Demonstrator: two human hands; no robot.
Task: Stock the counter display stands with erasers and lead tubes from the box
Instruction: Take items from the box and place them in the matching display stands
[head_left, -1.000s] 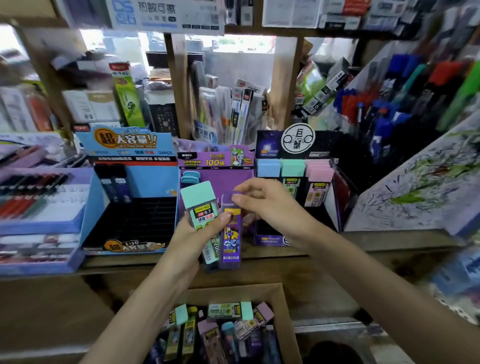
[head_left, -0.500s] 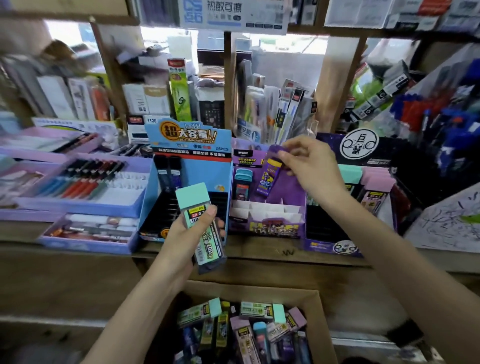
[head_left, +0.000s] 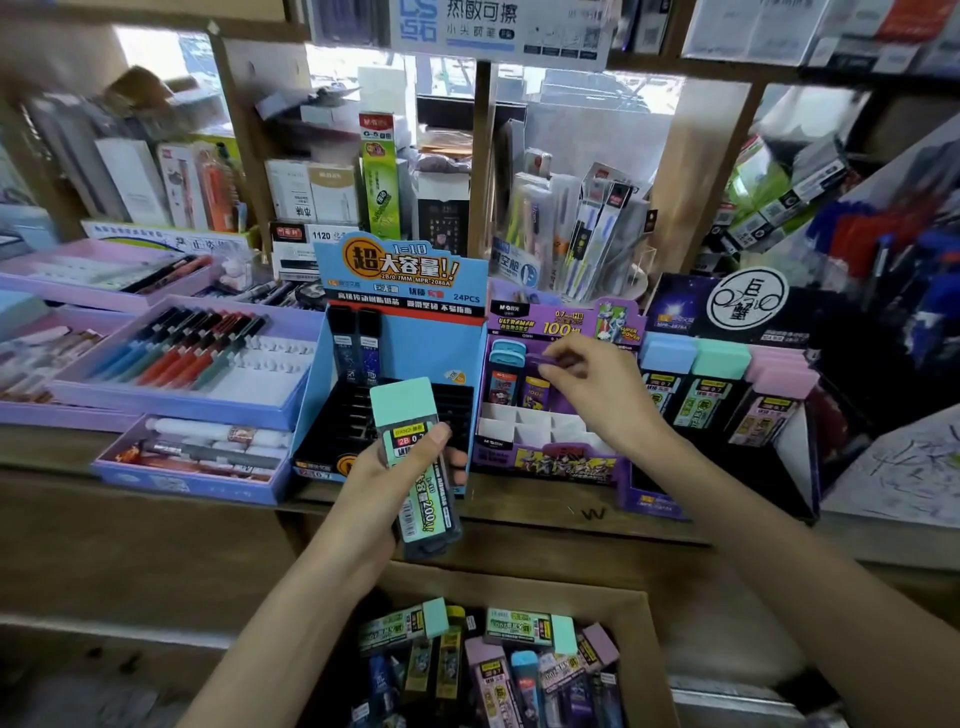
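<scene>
Item in hand: one mint-capped lead case (head_left: 415, 467), held upright with a slight lean, cap uppermost, in my left hand (head_left: 374, 499). The thumb lay across its label and the fingers wrapped behind. It hung just above the counter (head_left: 519, 525) edge, in front of the blue stand (head_left: 405, 280), and with the hand it covered part of that stand's black slots. Second item: one purple lead tube (head_left: 535, 392), standing in the back row of the purple stand (head_left: 545, 462). My right hand (head_left: 602, 389) pinched its cap between thumb and forefinger. The cap was blurred, so I could not tell how firm the pinch was. Just to the left of that tube stood two blue-capped tubes (head_left: 503, 371), one behind the other. White dividers showed in the rows in front, and my right wrist hid the compartments on the stand's right side. The blue stand held two dark tubes (head_left: 356, 343), side by side at its back left. On the right, the black stand (head_left: 737, 306) carried three columns of capped cases, blue, mint and pink. The number behind each front case could not be counted, and my right forearm crossed the stand's lower front. Below the counter sat the cardboard box (head_left: 652, 639), open, with mixed stock lying loose. At least two mint-capped and two pink-capped cases lay on top, and the rest was too jumbled to count. Lavender pen trays (head_left: 171, 402) occupied the counter to the left. Shelves of packaged stationery rose behind all three stands.
</scene>
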